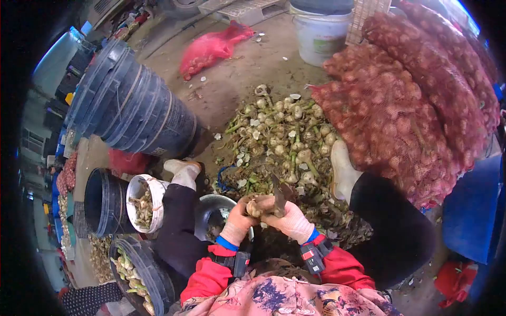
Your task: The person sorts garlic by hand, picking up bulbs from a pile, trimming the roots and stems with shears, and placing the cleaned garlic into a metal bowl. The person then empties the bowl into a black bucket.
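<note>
My left hand (237,222), in a pale glove, is closed round a garlic bulb (255,208) in front of my lap. Close beside it, my gloved right hand (291,220) is closed on a knife (279,193) whose broad, dark blade points up and away from me. The knife's handle is mostly hidden by the fingers. Beyond both hands lies a heap of garlic bulbs (284,139) with stems, mixed with dry trimmings. A metal basin (208,204) sits left of my left hand, partly covered by my arm and leg.
Stacked dark buckets (139,102) lean at the left. Below them stand a black bucket (97,203), a white bucket (159,203) and a dark tub (158,271) of garlic. Full red mesh sacks (390,116) rise at the right. A pink mesh bag (208,52) lies farther back.
</note>
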{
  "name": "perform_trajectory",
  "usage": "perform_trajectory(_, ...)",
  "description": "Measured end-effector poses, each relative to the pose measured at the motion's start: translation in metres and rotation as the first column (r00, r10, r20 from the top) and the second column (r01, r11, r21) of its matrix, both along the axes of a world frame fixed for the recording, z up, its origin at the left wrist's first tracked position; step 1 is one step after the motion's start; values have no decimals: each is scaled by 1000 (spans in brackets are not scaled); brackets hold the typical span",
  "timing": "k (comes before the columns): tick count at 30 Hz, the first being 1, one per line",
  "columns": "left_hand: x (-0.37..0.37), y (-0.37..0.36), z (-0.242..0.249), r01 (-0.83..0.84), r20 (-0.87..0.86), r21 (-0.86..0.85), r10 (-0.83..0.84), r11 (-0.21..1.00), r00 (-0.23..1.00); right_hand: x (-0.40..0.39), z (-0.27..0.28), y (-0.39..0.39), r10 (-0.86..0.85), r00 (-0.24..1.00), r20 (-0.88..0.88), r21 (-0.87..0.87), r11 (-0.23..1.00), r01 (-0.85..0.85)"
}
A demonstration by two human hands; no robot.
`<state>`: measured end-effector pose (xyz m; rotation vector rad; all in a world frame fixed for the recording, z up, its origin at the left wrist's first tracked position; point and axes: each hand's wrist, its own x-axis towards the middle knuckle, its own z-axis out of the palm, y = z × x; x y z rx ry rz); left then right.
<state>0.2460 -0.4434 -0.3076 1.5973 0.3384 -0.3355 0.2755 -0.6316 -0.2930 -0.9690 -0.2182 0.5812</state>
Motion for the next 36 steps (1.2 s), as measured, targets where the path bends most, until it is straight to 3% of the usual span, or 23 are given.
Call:
perform_trajectory(1,-1,1,5,-2,6,2,2,1000,1000,-2,-3,-1,2,1000,6,2,1000,-2)
perform_trajectory(3,-6,2,14,-54,62,-17,55,998,997,-5,-13,-4,-115,945,306,-426,872,244)
perform_trajectory(4,-6,2,19,-12,168,185,-20,983,986,-8,-10,-5,-115,944,309,-425,872,245)
perform_trajectory(5,-8,2,25,-9,170,185,-23,983,985,-11,-6,-7,-1,921,389,-562,792,239)
perform_trajectory(7,-11,2,38,131,189,287,-190,949,964,-17,0,-9,256,844,471,-782,564,265)
perform_trajectory(9,-14,1,35,109,195,239,-158,965,968,-23,1,-3,245,823,513,-743,607,282)
perform_trajectory(11,-15,-4,37,68,199,144,-97,987,975,-22,8,1,376,793,480,-820,514,253)
perform_trajectory(16,-18,-12,35,53,196,266,-108,963,975,-20,-4,2,416,794,443,-852,470,229)
perform_trajectory(18,-27,-14,30,-2,296,44,-11,999,955,-20,-17,1,401,818,412,-877,420,236)
perform_trajectory(21,-34,-16,19,24,341,91,-54,996,939,-25,-42,-2,337,822,460,-826,503,255)
perform_trajectory(22,-35,-21,18,0,342,22,-8,1000,940,-26,-32,-4,338,827,449,-838,479,260)
perform_trajectory(23,-35,-26,23,5,338,23,-12,1000,941,-28,-49,-4,334,830,446,-839,479,258)
perform_trajectory(25,-37,-34,37,-183,240,223,128,958,962,-28,-99,-12,184,952,243,-919,359,165)
perform_trajectory(27,-41,-32,68,-159,360,-179,215,971,908,-6,-118,-52,106,986,-125,-883,442,-160)
perform_trajectory(28,-37,-22,71,-166,395,-81,184,983,900,-1,-113,-38,138,983,-119,-877,450,-169)
perform_trajectory(29,-32,-14,68,-161,425,5,144,987,894,3,-107,-30,-28,997,-69,-839,542,-43)
perform_trajectory(30,-28,-7,55,-176,276,-386,295,906,915,5,-96,-27,-209,977,-32,-793,601,102)
perform_trajectory(31,-23,1,53,-167,244,-359,265,918,933,0,-72,-22,-185,982,39,-764,628,149)
perform_trajectory(33,-23,20,-13,-162,293,-568,383,807,876,-15,-60,-11,-183,954,238,-739,603,300)
perform_trajectory(34,-23,13,7,-281,207,-476,417,834,885,-19,-53,-7,-142,939,313,-710,622,330)
perform_trajectory(35,-20,18,26,-161,144,-399,235,903,961,-23,-44,-5,-102,917,386,-680,641,357)
perform_trajectory(36,-17,7,31,-253,69,-625,376,739,924,-22,-27,-3,-56,909,412,-669,659,344)
